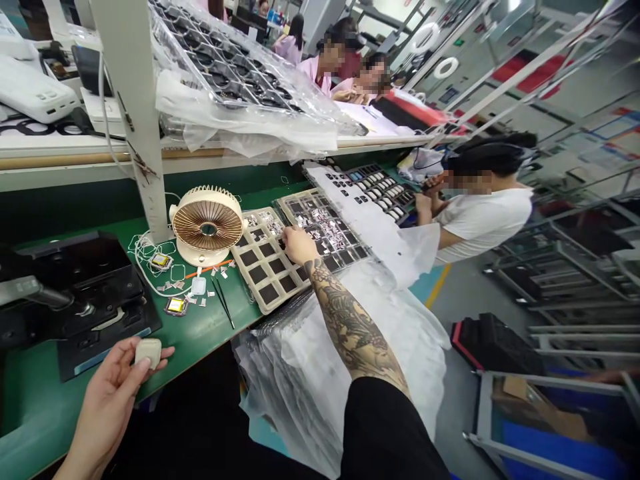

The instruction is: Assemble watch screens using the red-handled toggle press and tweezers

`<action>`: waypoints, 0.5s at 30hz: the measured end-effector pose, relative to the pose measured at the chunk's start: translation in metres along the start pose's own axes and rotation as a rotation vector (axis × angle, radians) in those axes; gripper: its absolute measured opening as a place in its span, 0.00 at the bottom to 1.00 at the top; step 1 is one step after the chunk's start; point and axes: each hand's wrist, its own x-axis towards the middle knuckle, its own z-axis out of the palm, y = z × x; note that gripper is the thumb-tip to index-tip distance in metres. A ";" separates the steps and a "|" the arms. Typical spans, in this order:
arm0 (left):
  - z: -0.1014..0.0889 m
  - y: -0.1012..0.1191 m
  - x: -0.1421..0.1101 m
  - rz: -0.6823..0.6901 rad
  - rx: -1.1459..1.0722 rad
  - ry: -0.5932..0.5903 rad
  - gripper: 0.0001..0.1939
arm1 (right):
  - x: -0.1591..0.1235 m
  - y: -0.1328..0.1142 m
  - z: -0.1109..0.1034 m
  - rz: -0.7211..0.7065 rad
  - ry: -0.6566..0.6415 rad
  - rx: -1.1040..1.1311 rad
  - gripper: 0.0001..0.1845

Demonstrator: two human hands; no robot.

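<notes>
My left hand (107, 387) is closed in a pinch on a small, pale beige, rounded square casing (149, 353) in front of the table's edge. My right hand (301, 245) reaches forward with bent fingers over the upper right part of a beige compartment tray (247, 273). Its fingertips are turned away, so anything between them is hidden. Dark pads line many of the tray's cells, and small whitish parts fill some at the back. Right beside it, a second tray (327, 227) holds many small white and pinkish pieces.
A cream fan (207, 223) stands behind black tweezers (223, 303) and small loose parts on the green table (195, 343). A black stand (100, 287) occupies the left. Plastic sheeting (310, 360) hangs at the front. A co-worker (485, 207) sits at the right.
</notes>
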 end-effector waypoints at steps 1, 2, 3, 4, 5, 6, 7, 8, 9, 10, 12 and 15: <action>-0.001 0.001 0.000 0.017 0.000 0.007 0.29 | -0.011 -0.003 -0.007 0.002 0.031 0.000 0.15; -0.002 0.002 0.000 0.036 -0.003 0.015 0.30 | -0.026 -0.009 -0.014 -0.005 0.070 0.012 0.17; -0.002 0.004 0.001 0.057 -0.011 0.023 0.29 | -0.044 -0.016 -0.019 -0.032 0.124 0.047 0.18; -0.001 0.005 0.001 0.081 -0.024 0.029 0.27 | -0.066 -0.026 -0.023 -0.082 0.194 0.113 0.19; 0.000 0.007 0.001 0.103 -0.039 0.029 0.26 | -0.090 -0.039 -0.025 -0.147 0.274 0.211 0.18; 0.002 0.008 0.001 0.121 -0.051 0.021 0.24 | -0.116 -0.053 -0.025 -0.217 0.367 0.343 0.16; 0.004 0.008 0.001 0.131 -0.061 0.003 0.24 | -0.142 -0.070 -0.022 -0.275 0.446 0.489 0.13; 0.006 0.008 0.002 0.131 -0.063 -0.023 0.23 | -0.168 -0.089 -0.018 -0.287 0.491 0.621 0.12; 0.008 0.008 0.003 0.128 -0.064 -0.055 0.23 | -0.191 -0.108 -0.012 -0.272 0.525 0.746 0.12; 0.009 0.007 0.004 0.126 -0.067 -0.090 0.22 | -0.211 -0.128 -0.006 -0.249 0.533 0.855 0.09; 0.010 0.005 0.004 0.124 -0.074 -0.151 0.20 | -0.240 -0.167 0.009 -0.219 0.492 1.044 0.05; 0.010 0.006 0.000 0.134 -0.090 -0.191 0.18 | -0.252 -0.214 0.027 -0.269 0.382 1.259 0.01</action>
